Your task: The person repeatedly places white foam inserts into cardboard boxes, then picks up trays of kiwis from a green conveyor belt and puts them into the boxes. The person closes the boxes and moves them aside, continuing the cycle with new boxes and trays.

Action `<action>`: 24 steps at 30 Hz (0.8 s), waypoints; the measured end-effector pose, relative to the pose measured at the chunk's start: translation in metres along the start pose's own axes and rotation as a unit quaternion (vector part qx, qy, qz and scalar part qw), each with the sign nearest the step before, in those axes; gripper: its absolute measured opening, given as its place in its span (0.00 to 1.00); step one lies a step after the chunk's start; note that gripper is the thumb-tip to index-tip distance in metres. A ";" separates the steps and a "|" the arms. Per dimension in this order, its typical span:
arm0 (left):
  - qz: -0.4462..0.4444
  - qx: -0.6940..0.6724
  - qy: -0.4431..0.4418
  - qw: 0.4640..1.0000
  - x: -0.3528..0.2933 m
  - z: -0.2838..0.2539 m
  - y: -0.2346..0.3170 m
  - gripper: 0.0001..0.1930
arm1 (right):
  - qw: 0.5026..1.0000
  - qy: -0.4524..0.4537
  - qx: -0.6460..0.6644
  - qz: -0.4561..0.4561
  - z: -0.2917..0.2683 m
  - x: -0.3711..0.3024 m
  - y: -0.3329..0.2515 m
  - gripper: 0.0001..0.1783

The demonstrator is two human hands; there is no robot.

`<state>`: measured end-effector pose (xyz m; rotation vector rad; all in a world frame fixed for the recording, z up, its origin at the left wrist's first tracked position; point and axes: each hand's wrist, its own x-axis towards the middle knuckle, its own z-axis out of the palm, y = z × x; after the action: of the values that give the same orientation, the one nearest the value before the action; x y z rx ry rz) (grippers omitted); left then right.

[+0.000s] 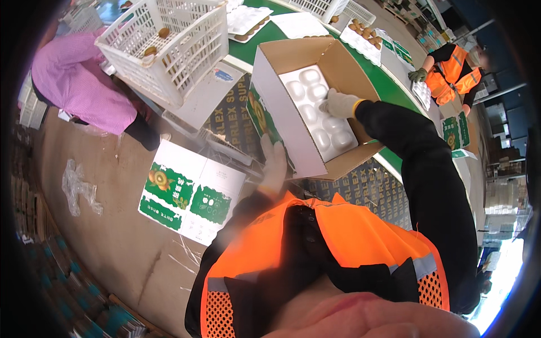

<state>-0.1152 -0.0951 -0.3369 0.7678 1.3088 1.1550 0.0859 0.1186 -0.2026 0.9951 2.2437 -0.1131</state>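
White moulded tray (320, 115) lies inside the open cardboard box (349, 67), which sits at the near edge of the green table (248, 50). Right hand (340, 103), gloved, rests flat and spread on the tray's far side. Left hand (274, 163), also gloved, presses open against the box's near outer wall. A white plastic crate (169, 48) stands just left of the box.

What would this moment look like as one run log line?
right hand: pressing white moulded tray inside open cardboard box | left hand: steadying box's outer side | white crate: beside box
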 end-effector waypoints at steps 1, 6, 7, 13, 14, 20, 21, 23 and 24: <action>0.001 0.024 0.007 1.000 0.009 -0.001 -0.009 0.42 | 0.996 0.012 -0.092 -0.005 -0.007 -0.001 -0.015 0.16; -0.169 -0.162 0.018 0.972 -0.008 0.009 0.061 0.52 | 0.976 0.166 -0.040 0.139 -0.031 -0.033 -0.070 0.10; -0.168 -0.145 0.031 0.975 0.008 0.008 0.045 0.52 | 0.963 0.245 -0.098 0.053 -0.026 -0.047 -0.073 0.10; -0.021 0.022 -0.054 0.998 0.069 0.010 -0.070 0.46 | 0.862 0.233 0.364 -0.264 -0.025 -0.156 -0.095 0.24; -0.024 0.028 -0.052 0.998 0.068 0.017 -0.075 0.44 | 0.894 0.180 0.385 -0.144 -0.027 -0.174 -0.103 0.26; -0.087 0.103 -0.009 0.991 0.039 0.153 -0.027 0.33 | 0.920 0.254 0.265 0.134 0.065 -0.233 -0.065 0.16; 0.117 0.245 -0.004 0.962 0.069 0.143 -0.101 0.29 | 0.910 0.270 0.279 0.147 0.071 -0.239 -0.051 0.15; 0.263 0.508 -0.105 0.813 0.066 0.179 -0.118 0.30 | 0.886 0.310 0.286 0.193 0.106 -0.262 -0.031 0.13; 0.323 0.656 -0.084 0.677 0.066 0.206 -0.128 0.30 | 0.882 0.340 0.264 0.195 0.119 -0.276 -0.020 0.12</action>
<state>0.1036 -0.0350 -0.4451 2.4901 1.6556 0.3822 0.2708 -0.1078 -0.1288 2.0230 2.6205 -0.2350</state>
